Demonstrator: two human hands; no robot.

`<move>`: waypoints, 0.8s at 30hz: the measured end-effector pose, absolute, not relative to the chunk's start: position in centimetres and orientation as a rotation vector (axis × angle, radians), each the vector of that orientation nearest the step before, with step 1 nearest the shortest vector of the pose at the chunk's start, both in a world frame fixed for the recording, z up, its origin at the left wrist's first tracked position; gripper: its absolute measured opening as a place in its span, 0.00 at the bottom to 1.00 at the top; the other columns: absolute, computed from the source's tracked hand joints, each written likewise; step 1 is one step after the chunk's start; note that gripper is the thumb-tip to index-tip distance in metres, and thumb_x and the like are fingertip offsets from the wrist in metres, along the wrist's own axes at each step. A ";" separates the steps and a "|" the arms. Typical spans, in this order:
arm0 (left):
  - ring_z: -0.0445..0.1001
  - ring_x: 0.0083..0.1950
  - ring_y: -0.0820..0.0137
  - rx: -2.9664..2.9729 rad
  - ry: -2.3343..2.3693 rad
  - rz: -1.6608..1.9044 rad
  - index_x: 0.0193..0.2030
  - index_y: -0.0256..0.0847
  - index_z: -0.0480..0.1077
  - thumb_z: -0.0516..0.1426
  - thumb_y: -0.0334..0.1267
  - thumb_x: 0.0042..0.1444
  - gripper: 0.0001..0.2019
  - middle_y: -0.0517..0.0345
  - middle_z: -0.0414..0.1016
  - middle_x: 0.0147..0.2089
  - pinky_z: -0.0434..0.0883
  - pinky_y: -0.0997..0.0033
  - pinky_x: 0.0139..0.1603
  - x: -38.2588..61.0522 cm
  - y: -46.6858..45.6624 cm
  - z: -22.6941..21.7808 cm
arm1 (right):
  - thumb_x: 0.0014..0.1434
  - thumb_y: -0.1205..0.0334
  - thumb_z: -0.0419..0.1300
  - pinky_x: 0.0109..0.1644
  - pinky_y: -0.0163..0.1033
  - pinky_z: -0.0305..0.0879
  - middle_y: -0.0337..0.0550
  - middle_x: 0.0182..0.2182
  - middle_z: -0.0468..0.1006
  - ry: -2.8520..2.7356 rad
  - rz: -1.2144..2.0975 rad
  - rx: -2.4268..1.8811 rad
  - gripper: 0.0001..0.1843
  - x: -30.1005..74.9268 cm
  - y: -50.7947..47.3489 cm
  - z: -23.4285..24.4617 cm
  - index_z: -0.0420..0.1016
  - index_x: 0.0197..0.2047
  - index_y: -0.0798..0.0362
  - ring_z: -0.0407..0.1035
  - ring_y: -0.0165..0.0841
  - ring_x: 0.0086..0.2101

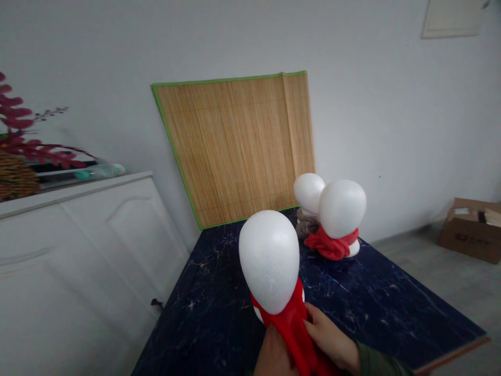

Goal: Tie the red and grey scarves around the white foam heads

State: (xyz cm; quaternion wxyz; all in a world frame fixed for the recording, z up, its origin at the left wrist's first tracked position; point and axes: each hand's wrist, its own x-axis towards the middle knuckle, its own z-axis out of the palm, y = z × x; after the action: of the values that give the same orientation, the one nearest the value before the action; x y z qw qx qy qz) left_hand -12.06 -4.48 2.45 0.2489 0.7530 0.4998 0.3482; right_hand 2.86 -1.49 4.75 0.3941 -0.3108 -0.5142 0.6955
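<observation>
A white foam mannequin head (269,256) stands upright on the dark blue marbled table (227,324), near me. Round its neck goes a red scarf (291,326), whose loose part hangs down toward me. My left hand (274,352) is closed on the scarf just below the chin, its fingers partly covered by the cloth. From the right, my right hand (324,331) grips the scarf's edge beside the neck, with the thumb on top. The lower end of the scarf runs out of view at the bottom.
Farther back on the table stand a second foam head (342,209) wearing a red scarf (332,243) and a third head (308,192) with a grey-brown cloth (306,223). A bamboo mat (238,151) leans on the wall. White cabinet (78,261) left; cardboard box (472,230) on the floor right.
</observation>
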 end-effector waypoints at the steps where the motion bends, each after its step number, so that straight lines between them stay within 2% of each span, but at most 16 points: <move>1: 0.64 0.58 0.48 2.098 1.416 0.887 0.57 0.40 0.65 0.58 0.44 0.47 0.28 0.42 0.68 0.56 0.58 0.48 0.60 -11.7 -4.7 2.2 | 0.51 0.51 0.62 0.53 0.47 0.60 0.47 0.42 0.75 -1.262 1.860 -0.721 0.22 2.6 -2.0 5.1 0.71 0.45 0.57 0.67 0.43 0.45; 5: 0.61 0.59 0.49 2.194 1.699 0.771 0.59 0.35 0.62 0.55 0.40 0.48 0.29 0.39 0.65 0.58 0.57 0.49 0.61 -10.9 -5.0 1.9 | 0.54 0.41 0.56 0.59 0.46 0.51 0.47 0.41 0.75 -1.103 2.097 -0.488 0.27 2.9 -3.3 5.9 0.73 0.45 0.56 0.65 0.41 0.47; 7: 0.61 0.59 0.48 2.188 1.738 0.780 0.59 0.33 0.61 0.54 0.39 0.48 0.29 0.37 0.65 0.57 0.58 0.49 0.60 -10.7 -4.9 2.1 | 0.54 0.38 0.54 0.58 0.45 0.51 0.47 0.43 0.74 -1.151 2.095 -0.399 0.30 3.2 -3.4 5.6 0.72 0.47 0.55 0.64 0.40 0.48; 9: 0.63 0.57 0.49 2.159 1.668 0.806 0.57 0.36 0.64 0.54 0.36 0.47 0.27 0.40 0.67 0.56 0.60 0.50 0.59 -10.7 -4.8 2.5 | 0.51 0.44 0.61 0.54 0.43 0.56 0.46 0.42 0.74 -1.302 1.983 -0.401 0.28 3.3 -3.1 5.0 0.71 0.48 0.55 0.66 0.40 0.45; 11: 0.64 0.56 0.50 2.046 1.590 0.899 0.53 0.41 0.69 0.55 0.32 0.44 0.25 0.45 0.69 0.53 0.61 0.52 0.58 -10.9 -4.7 3.0 | 0.46 0.56 0.66 0.46 0.40 0.61 0.44 0.37 0.75 -1.414 1.839 -0.497 0.20 3.0 -2.6 4.3 0.74 0.43 0.57 0.68 0.39 0.39; 13: 0.65 0.55 0.49 1.858 1.561 1.062 0.47 0.43 0.73 0.58 0.32 0.42 0.22 0.46 0.70 0.52 0.60 0.52 0.59 -11.3 -4.7 3.5 | 0.45 0.63 0.63 0.38 0.36 0.62 0.42 0.29 0.76 -1.364 1.803 -0.570 0.11 2.6 -2.2 3.9 0.76 0.35 0.58 0.69 0.35 0.32; 15: 0.63 0.56 0.48 1.658 1.580 1.252 0.44 0.41 0.73 0.61 0.35 0.39 0.20 0.45 0.69 0.52 0.57 0.51 0.60 -11.7 -4.8 3.8 | 0.45 0.66 0.59 0.34 0.34 0.61 0.41 0.25 0.75 -1.191 1.894 -0.557 0.09 2.3 -1.9 3.9 0.76 0.31 0.58 0.68 0.33 0.29; 18: 0.63 0.56 0.49 1.453 1.555 1.371 0.49 0.37 0.68 0.64 0.39 0.36 0.29 0.44 0.69 0.51 0.58 0.52 0.60 -12.4 -4.9 3.9 | 0.43 0.67 0.55 0.39 0.36 0.62 0.43 0.30 0.76 -0.931 2.059 -0.485 0.14 2.5 -1.6 4.2 0.75 0.36 0.57 0.69 0.35 0.33; 20: 0.65 0.56 0.51 1.351 1.498 1.346 0.53 0.36 0.63 0.63 0.41 0.38 0.33 0.44 0.70 0.51 0.60 0.54 0.58 -12.7 -4.8 3.7 | 0.43 0.65 0.53 0.45 0.40 0.62 0.45 0.32 0.76 -0.873 2.164 -0.479 0.16 2.9 -1.6 4.3 0.74 0.36 0.57 0.69 0.37 0.36; 24: 0.65 0.57 0.56 1.200 1.326 1.287 0.53 0.36 0.62 0.61 0.41 0.44 0.28 0.44 0.70 0.53 0.60 0.59 0.59 -12.8 -4.4 3.4 | 0.41 0.65 0.51 0.46 0.42 0.61 0.46 0.32 0.75 -0.875 2.228 -0.466 0.15 2.9 -1.8 4.3 0.73 0.34 0.58 0.69 0.38 0.36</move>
State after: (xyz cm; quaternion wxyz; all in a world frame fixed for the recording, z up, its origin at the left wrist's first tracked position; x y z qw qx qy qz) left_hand -12.84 -4.37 3.42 0.4521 0.4858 0.5367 0.5212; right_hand 2.89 -1.79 4.29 0.3443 -0.1796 -0.3368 0.8578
